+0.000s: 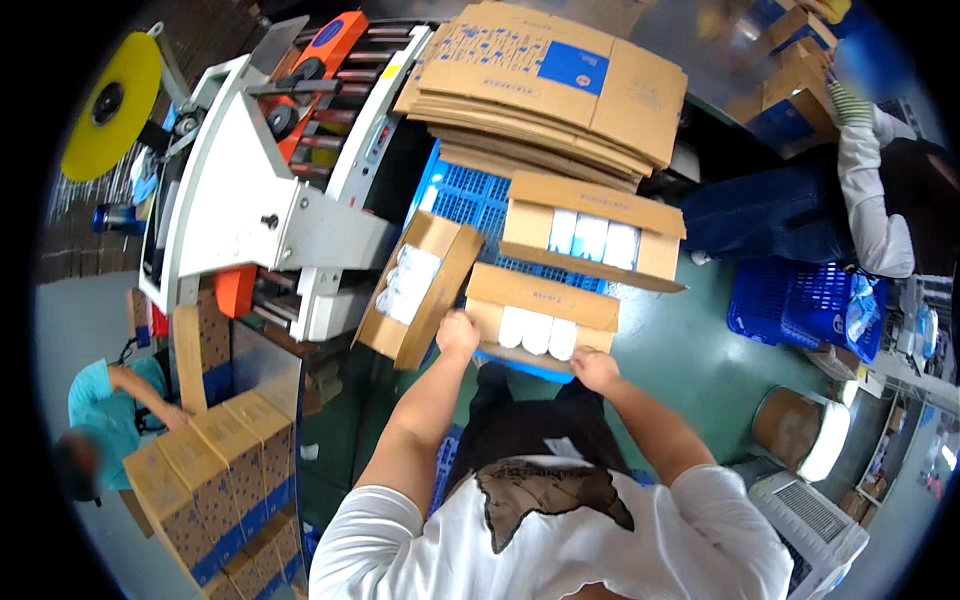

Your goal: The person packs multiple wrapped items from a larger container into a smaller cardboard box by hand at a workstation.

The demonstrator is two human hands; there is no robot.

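Right in front of me lies an open cardboard box (543, 292), its far flap raised and several white rounded packs (536, 332) inside. My left hand (458, 333) is closed around its left end, and my right hand (596, 368) grips the near right corner. To the left, close to my left hand, a second open box (442, 295) lies at an angle with white packs in it. Beyond the near box is a third open box (598, 200), holding white and blue packs. All three rest on a blue plastic slatted base (462, 200).
Flattened cartons (510, 60) are stacked at the back. A white and orange roller machine (240, 170) with a yellow tape roll (140, 95) stands left. Co-workers are at far left and right. Closed cartons (205, 470) sit lower left; blue baskets (800, 305) are on the right.
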